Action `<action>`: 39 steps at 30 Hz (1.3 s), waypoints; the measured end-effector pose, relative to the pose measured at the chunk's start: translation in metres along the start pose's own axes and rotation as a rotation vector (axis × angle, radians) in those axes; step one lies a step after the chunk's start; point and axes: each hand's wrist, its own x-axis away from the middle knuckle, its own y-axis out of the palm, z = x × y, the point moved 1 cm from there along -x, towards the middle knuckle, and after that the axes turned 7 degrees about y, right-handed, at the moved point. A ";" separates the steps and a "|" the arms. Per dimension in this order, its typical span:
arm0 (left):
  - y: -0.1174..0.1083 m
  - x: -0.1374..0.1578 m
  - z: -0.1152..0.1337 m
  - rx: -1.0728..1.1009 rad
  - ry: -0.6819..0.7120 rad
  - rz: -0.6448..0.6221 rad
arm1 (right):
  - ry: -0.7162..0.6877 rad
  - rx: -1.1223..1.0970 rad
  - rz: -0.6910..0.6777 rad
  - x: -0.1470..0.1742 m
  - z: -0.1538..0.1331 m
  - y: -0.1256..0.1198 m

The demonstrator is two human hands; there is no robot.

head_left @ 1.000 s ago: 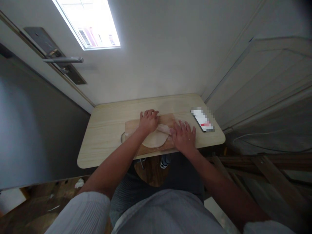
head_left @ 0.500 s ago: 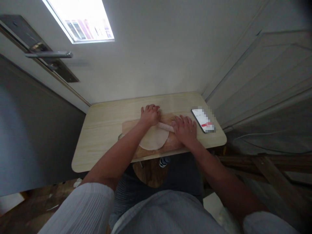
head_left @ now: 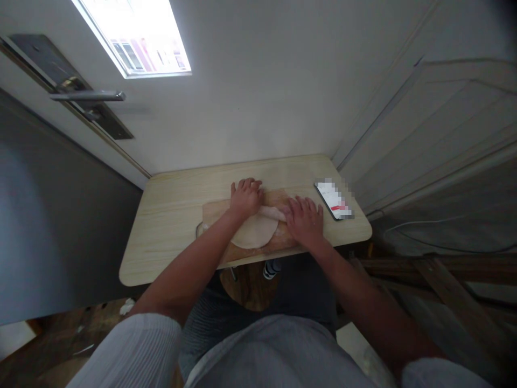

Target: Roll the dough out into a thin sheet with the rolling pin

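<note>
A pale, floury rolling pin [head_left: 273,213] lies slightly aslant across a sheet of dough [head_left: 255,233]. My left hand [head_left: 247,197] is over the pin's left end, its fingers bent forward over it. At the other end, my right hand [head_left: 304,220] presses down with the palm, its fingers reaching past the pin. Both ends of the pin are hidden under the hands. The dough is thin and rounded along its near edge; my left forearm covers its left part. Beneath it is a wooden board [head_left: 287,237] with a metal loop [head_left: 198,230] at its left end.
The board rests on a light wood table [head_left: 161,215] with rounded corners. A phone [head_left: 333,199] with a lit screen lies to the right of my right hand. Behind the table stands a white door with a lever handle [head_left: 89,96] and a window [head_left: 141,37].
Both hands have come slightly nearer to me and to the left with the rolling pin. The view has tilted a little.
</note>
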 end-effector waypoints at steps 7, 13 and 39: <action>-0.011 0.040 0.004 -0.030 0.003 0.022 | -0.060 0.002 0.011 0.038 -0.010 -0.013; -0.013 0.052 0.005 -0.030 0.008 0.013 | -0.057 0.029 -0.023 0.048 -0.014 -0.017; 0.004 -0.012 -0.003 0.032 -0.025 -0.051 | 0.016 0.046 -0.035 -0.020 0.003 0.007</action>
